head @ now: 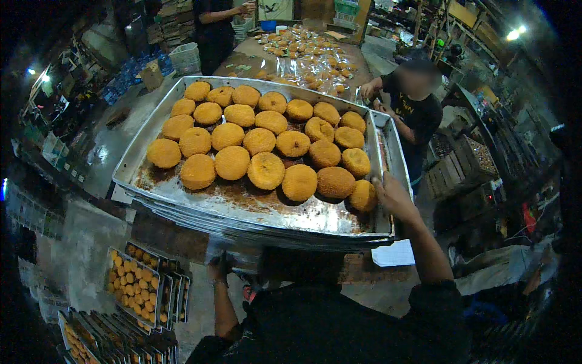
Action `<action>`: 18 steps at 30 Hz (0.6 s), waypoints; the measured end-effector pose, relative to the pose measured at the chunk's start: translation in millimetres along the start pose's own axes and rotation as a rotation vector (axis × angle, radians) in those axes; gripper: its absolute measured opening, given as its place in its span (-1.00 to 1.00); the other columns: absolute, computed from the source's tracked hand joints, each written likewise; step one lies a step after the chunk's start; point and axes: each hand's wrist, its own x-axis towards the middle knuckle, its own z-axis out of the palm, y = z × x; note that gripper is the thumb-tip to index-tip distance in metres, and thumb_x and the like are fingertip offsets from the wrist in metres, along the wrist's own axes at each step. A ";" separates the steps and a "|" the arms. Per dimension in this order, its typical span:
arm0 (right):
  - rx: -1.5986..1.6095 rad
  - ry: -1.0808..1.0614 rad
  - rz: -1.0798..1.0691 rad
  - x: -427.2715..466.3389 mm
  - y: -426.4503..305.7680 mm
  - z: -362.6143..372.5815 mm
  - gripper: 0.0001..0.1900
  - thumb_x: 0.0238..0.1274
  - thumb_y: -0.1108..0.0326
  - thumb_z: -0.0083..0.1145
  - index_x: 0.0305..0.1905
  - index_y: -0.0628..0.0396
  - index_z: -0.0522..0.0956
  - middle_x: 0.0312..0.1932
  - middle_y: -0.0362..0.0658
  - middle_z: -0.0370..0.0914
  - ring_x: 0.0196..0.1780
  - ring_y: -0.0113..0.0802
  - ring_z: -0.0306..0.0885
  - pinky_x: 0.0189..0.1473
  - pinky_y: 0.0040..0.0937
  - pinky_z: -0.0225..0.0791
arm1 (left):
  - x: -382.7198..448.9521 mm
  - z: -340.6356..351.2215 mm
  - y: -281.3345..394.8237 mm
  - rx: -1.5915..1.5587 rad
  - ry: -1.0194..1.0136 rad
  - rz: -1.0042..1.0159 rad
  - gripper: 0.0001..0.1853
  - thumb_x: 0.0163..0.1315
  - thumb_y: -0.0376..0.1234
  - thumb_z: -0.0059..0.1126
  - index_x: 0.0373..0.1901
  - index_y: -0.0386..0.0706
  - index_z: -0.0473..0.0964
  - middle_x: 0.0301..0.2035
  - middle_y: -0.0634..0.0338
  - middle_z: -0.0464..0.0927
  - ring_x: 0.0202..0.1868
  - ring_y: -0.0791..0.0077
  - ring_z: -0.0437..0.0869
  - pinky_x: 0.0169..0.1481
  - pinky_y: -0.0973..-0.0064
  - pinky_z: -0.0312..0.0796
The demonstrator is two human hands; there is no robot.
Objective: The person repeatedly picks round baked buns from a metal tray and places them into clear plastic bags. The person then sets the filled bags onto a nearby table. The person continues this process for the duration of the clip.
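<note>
In front of me a metal baking tray [254, 211] lies on top of a stack of trays. Round golden-brown buns [266, 170] sit in loose rows in it, and its near strip is bare, stained metal. My right hand [396, 199] grips the tray's right wall, beside the rightmost buns. A second tray's edge [398, 150] shows just outside that wall. Low on the left, my left hand [219, 268] is dark and blurred below the stack, close to a blurred grey object [234, 255]. Whether it holds that object is unclear.
Several racked trays of buns [136, 284] stand low at left. Wrapped buns [313, 57] cover a table beyond the stack. A person [413, 100] works at right, another [213, 36] at far left. White paper [393, 254] lies below the stack; wooden crates [459, 168] stand right.
</note>
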 end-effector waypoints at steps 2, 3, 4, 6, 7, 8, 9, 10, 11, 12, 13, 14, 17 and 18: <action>-0.248 0.086 -0.025 0.2 -26.5 -39.2 -0.56 0.28 0.11 -0.12 -0.02 0.34 0.30 -0.03 0.28 0.34 -0.07 0.14 0.42 -0.02 -0.11 0.33 | 9.3 0.9 1.7 0.115 -0.016 0.029 -0.69 0.05 -0.09 0.12 -0.36 -0.15 0.51 -0.51 0.06 0.55 -0.46 0.24 0.56 -0.37 0.25 0.42; -0.146 0.367 -0.176 2.1 -35.9 -69.5 -0.57 0.28 0.14 -0.10 0.04 0.30 0.30 0.03 0.23 0.32 0.01 0.05 0.39 0.06 -0.15 0.27 | 9.8 0.8 0.8 0.174 -0.011 0.043 -0.68 0.03 -0.08 0.13 -0.34 -0.14 0.51 -0.52 0.06 0.55 -0.46 0.24 0.57 -0.37 0.24 0.42; -0.081 0.572 -0.325 1.0 -43.6 -100.4 -0.57 0.28 0.16 -0.08 0.09 0.26 0.29 0.08 0.18 0.29 0.09 -0.03 0.35 0.15 -0.18 0.22 | 8.2 0.6 -1.7 0.238 -0.005 0.065 -0.67 0.01 -0.07 0.14 -0.33 -0.12 0.52 -0.52 0.06 0.55 -0.46 0.23 0.57 -0.37 0.24 0.42; 0.616 0.834 -0.369 8.6 -60.1 -128.4 -0.62 0.22 0.21 -0.05 0.05 0.23 0.32 0.01 0.06 0.35 0.14 -0.12 0.29 0.17 -0.24 0.14 | -2.2 1.4 -7.3 0.377 0.019 0.107 -0.65 -0.02 -0.05 0.16 -0.31 -0.09 0.53 -0.53 0.06 0.56 -0.46 0.23 0.58 -0.36 0.23 0.43; 0.499 0.816 -0.385 16.4 -67.0 -121.7 -0.61 0.20 0.23 0.00 0.06 0.20 0.32 0.02 0.03 0.34 0.14 -0.12 0.29 0.20 -0.20 0.10 | -8.8 2.3 -9.7 0.450 0.029 0.136 -0.64 -0.04 -0.04 0.17 -0.29 -0.08 0.53 -0.54 0.06 0.56 -0.46 0.22 0.59 -0.36 0.23 0.43; 0.391 0.855 -0.471 26.0 -67.7 -117.1 -0.60 0.17 0.26 0.04 0.08 0.16 0.31 0.04 -0.01 0.33 0.14 -0.12 0.28 0.23 -0.16 0.06 | -13.9 3.6 -11.1 0.496 0.001 0.085 -0.62 -0.06 -0.03 0.18 -0.28 -0.06 0.54 -0.54 0.06 0.56 -0.46 0.22 0.60 -0.36 0.22 0.43; 0.380 0.789 -0.397 29.8 -69.3 -89.8 -0.58 0.13 0.27 0.09 0.08 0.14 0.31 0.04 -0.04 0.33 0.14 -0.13 0.28 0.25 -0.15 0.05 | -18.5 5.7 -12.4 0.589 0.048 0.189 -0.61 -0.08 -0.02 0.19 -0.27 -0.05 0.54 -0.55 0.06 0.56 -0.46 0.22 0.60 -0.35 0.22 0.43; 0.252 0.689 -0.460 35.9 -68.2 -59.3 -0.55 0.09 0.29 0.14 0.08 0.12 0.31 0.04 -0.07 0.33 0.13 -0.13 0.28 0.26 -0.13 0.03 | -21.7 8.2 -13.7 0.656 0.051 0.219 -0.60 -0.09 -0.01 0.20 -0.26 -0.03 0.55 -0.56 0.06 0.57 -0.46 0.21 0.61 -0.35 0.22 0.44; 0.264 0.614 -0.426 38.0 -59.9 -35.8 -0.53 0.05 0.28 0.17 0.07 0.12 0.31 0.02 -0.08 0.33 0.13 -0.14 0.28 0.25 -0.14 0.04 | -22.7 11.2 -15.1 0.723 0.052 0.253 -0.58 -0.11 0.00 0.21 -0.24 -0.02 0.55 -0.56 0.06 0.57 -0.46 0.21 0.62 -0.35 0.21 0.44; 0.274 0.541 -0.389 40.3 -53.1 -10.1 -0.52 0.01 0.28 0.19 0.06 0.11 0.31 0.01 -0.09 0.34 0.12 -0.14 0.28 0.23 -0.14 0.05 | -22.4 13.9 -17.6 0.785 0.057 0.287 -0.56 -0.13 0.01 0.22 -0.23 0.00 0.55 -0.57 0.06 0.57 -0.46 0.21 0.62 -0.34 0.21 0.44; 0.322 0.596 -0.430 48.8 -36.6 -7.2 -0.52 0.00 0.26 0.19 0.05 0.11 0.32 0.01 -0.09 0.35 0.13 -0.14 0.28 0.22 -0.13 0.06 | -20.8 17.2 -20.9 0.779 0.067 0.313 -0.55 -0.15 0.02 0.23 -0.22 0.01 0.56 -0.57 0.06 0.57 -0.46 0.21 0.63 -0.34 0.20 0.44; 0.291 0.587 -0.444 56.1 -26.9 -6.0 -0.53 -0.01 0.25 0.18 0.03 0.11 0.32 -0.01 -0.08 0.36 0.13 -0.12 0.28 0.19 -0.12 0.07 | -18.9 20.3 -25.8 0.743 0.083 0.338 -0.53 -0.17 0.02 0.24 -0.21 0.03 0.56 -0.58 0.06 0.57 -0.46 0.20 0.64 -0.34 0.20 0.44; 0.014 0.505 -0.521 87.4 -4.5 -39.3 -0.58 0.01 0.23 0.13 -0.02 0.12 0.34 -0.07 -0.02 0.41 0.09 -0.05 0.33 0.10 -0.11 0.15 | -10.6 25.8 -46.5 0.412 0.082 0.429 -0.63 -0.18 -0.01 0.21 -0.30 0.09 0.57 -0.58 0.11 0.58 -0.43 0.20 0.64 -0.35 0.26 0.44; 0.083 0.428 -0.584 105.8 -7.5 -48.7 -0.63 0.05 0.20 0.06 -0.08 0.17 0.37 -0.15 0.08 0.47 -0.04 0.04 0.42 -0.04 -0.09 0.26 | -7.6 26.6 -51.8 0.485 0.014 0.410 -0.64 -0.19 -0.01 0.20 -0.32 0.10 0.57 -0.52 0.12 0.59 -0.41 0.20 0.64 -0.35 0.27 0.44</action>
